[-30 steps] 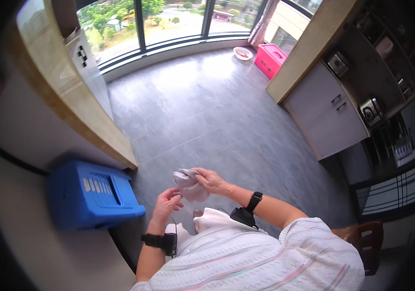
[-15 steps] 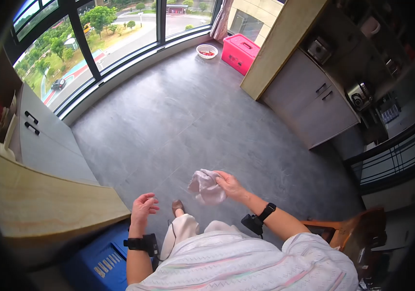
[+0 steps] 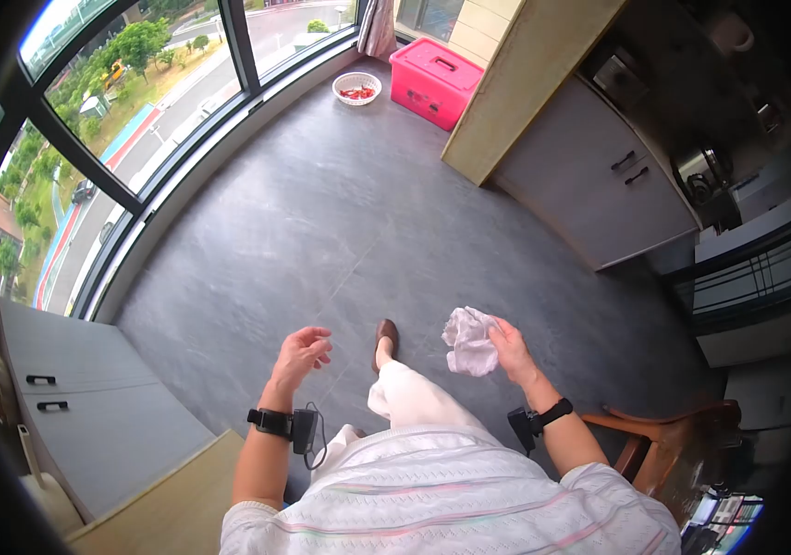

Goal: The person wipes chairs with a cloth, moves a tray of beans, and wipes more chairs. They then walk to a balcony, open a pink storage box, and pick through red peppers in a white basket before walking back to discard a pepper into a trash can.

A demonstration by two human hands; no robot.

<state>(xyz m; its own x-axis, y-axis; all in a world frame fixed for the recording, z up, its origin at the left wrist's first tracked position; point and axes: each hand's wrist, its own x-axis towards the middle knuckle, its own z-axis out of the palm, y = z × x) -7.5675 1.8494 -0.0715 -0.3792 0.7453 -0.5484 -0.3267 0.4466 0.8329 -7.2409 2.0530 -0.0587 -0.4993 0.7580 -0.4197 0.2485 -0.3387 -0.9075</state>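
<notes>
A crumpled pale pink cloth hangs from my right hand, which pinches it at its right edge above the grey floor. My left hand is in the air to the left of the cloth, apart from it, with loosely curled fingers and nothing visible between them. Between and below the two hands, a brown shoe shows on one foot.
A white basket with red items stands by the window, beside a pink lidded box. Grey cabinets are at lower left and right. A wooden chair stands at lower right.
The view has shifted and turned. My right hand has moved right with the cloth, away from my left hand. One foot has stepped forward, and the blue object at lower left is mostly out of view.
</notes>
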